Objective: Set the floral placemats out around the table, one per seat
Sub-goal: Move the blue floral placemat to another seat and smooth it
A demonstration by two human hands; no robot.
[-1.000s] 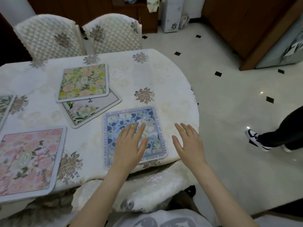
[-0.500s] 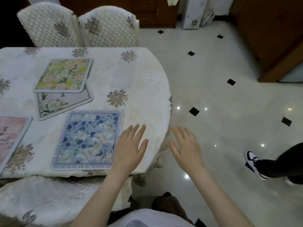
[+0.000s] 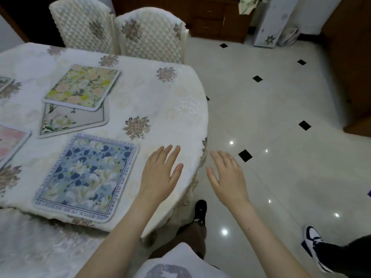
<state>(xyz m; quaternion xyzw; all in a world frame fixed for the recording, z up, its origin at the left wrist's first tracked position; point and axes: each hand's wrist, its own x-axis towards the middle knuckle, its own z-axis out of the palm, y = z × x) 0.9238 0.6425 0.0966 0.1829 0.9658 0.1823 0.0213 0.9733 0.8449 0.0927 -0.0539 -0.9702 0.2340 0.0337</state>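
A blue floral placemat (image 3: 84, 177) lies flat at the near edge of the white-clothed table (image 3: 160, 109). My left hand (image 3: 160, 175) hovers open just right of it, fingers spread, holding nothing. My right hand (image 3: 226, 177) is open past the table's edge, over the floor. Further back a yellow-green floral placemat (image 3: 82, 87) rests partly on top of a white lily placemat (image 3: 66, 119). A pink placemat (image 3: 10, 143) shows at the left edge, and the corner of another placemat (image 3: 5, 81) sits at the far left.
Two quilted white chairs (image 3: 148, 35) stand at the table's far side. A covered chair seat (image 3: 40, 247) is below the near edge. Another person's leg and sneaker (image 3: 319, 247) are on the tiled floor at lower right. A wooden cabinet (image 3: 353, 67) stands at right.
My left hand has come off the blue placemat and moved right of it. My view and both hands have shifted right along the table edge.
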